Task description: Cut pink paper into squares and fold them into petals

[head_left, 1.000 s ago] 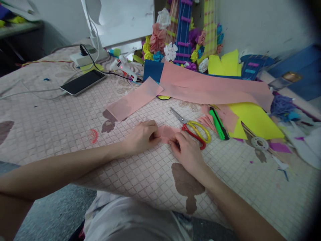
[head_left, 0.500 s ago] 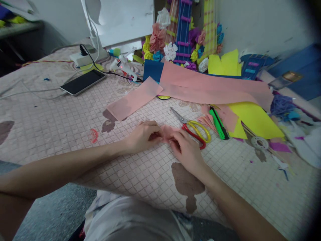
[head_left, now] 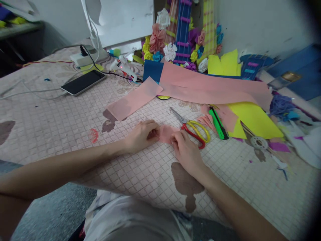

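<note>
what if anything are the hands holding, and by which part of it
A small pink paper piece, held at its left end by the left hand and its right end by the right hand.

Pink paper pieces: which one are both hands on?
The small pink piece between the left hand and right hand; the strip, the long sheet and the scraps by the green cutter lie untouched.

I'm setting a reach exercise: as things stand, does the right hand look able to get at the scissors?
Probably yes: the scissors lie close beside the right hand, with no object visible on them. But that hand seems to pinch the small pink paper and may need to let go first.
</note>
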Motion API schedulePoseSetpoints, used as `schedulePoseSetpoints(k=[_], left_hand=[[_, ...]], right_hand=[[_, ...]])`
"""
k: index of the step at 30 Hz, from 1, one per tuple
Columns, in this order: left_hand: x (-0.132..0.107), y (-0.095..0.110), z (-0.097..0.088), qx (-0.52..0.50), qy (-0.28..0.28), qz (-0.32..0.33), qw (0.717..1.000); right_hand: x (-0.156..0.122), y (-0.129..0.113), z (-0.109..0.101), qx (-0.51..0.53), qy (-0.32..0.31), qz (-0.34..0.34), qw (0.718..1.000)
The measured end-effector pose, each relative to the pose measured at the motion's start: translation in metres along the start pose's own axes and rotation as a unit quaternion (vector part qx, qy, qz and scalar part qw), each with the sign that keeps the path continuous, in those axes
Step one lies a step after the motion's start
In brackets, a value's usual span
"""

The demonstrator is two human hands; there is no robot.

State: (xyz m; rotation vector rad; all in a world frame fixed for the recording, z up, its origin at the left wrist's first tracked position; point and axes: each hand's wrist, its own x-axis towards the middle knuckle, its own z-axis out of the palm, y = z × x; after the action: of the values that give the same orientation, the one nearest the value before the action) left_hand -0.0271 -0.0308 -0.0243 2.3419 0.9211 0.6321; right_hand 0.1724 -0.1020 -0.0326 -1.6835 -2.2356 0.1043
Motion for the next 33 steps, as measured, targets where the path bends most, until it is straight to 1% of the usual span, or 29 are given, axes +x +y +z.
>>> schedulePoseSetpoints(k=[4, 7, 10, 12, 14, 17, 18, 20, 21, 23, 25, 28, 30, 33], left_hand=[[0.003, 0.008, 0.008, 0.053, 0.026, -0.042, 0.997], [0.004, 0.01, 0.012, 0.095, 0.034, -0.04, 0.994], [0.003, 0.005, 0.008, 0.061, 0.027, -0.039, 0.997], [0.002, 0.0, 0.003, 0.01, 0.021, -0.043, 0.999], [0.001, -0.005, -0.003, -0.041, 0.025, -0.044, 0.998], [0.005, -0.009, -0.011, -0.084, 0.05, -0.062, 0.993], [0.009, -0.009, -0.013, -0.083, 0.055, -0.069, 0.993], [0.019, -0.01, -0.017, -0.06, 0.04, -0.077, 0.994], [0.024, -0.01, -0.018, -0.044, 0.023, -0.076, 0.996], [0.036, -0.011, -0.021, -0.016, -0.013, -0.071, 0.997], [0.046, -0.013, -0.022, 0.0, -0.046, -0.068, 0.997], [0.055, -0.014, -0.022, 0.005, -0.091, -0.068, 0.993], [0.058, -0.012, -0.021, 0.006, -0.11, -0.068, 0.992], [0.058, -0.004, -0.019, 0.026, -0.122, -0.08, 0.989]], right_hand=[[0.003, -0.003, 0.0, 0.013, 0.021, -0.013, 1.0], [0.004, -0.005, 0.002, -0.018, 0.02, 0.0, 1.0], [0.003, -0.004, 0.004, -0.027, 0.009, 0.011, 1.0], [0.002, -0.003, 0.001, 0.012, 0.012, 0.004, 1.0], [0.001, -0.001, -0.004, 0.083, 0.042, -0.009, 0.996], [0.002, 0.004, -0.014, 0.176, 0.125, 0.005, 0.976], [0.003, 0.006, -0.017, 0.187, 0.15, 0.019, 0.971], [0.006, 0.012, -0.02, 0.178, 0.176, 0.036, 0.968], [0.007, 0.015, -0.02, 0.161, 0.176, 0.033, 0.971], [0.008, 0.021, -0.019, 0.11, 0.154, 0.015, 0.982], [0.007, 0.024, -0.016, 0.058, 0.115, -0.006, 0.992], [0.004, 0.023, -0.014, 0.002, 0.054, -0.035, 0.998], [0.003, 0.021, -0.015, -0.024, 0.034, -0.049, 0.998], [0.002, 0.018, -0.017, -0.038, 0.021, -0.054, 0.998]])
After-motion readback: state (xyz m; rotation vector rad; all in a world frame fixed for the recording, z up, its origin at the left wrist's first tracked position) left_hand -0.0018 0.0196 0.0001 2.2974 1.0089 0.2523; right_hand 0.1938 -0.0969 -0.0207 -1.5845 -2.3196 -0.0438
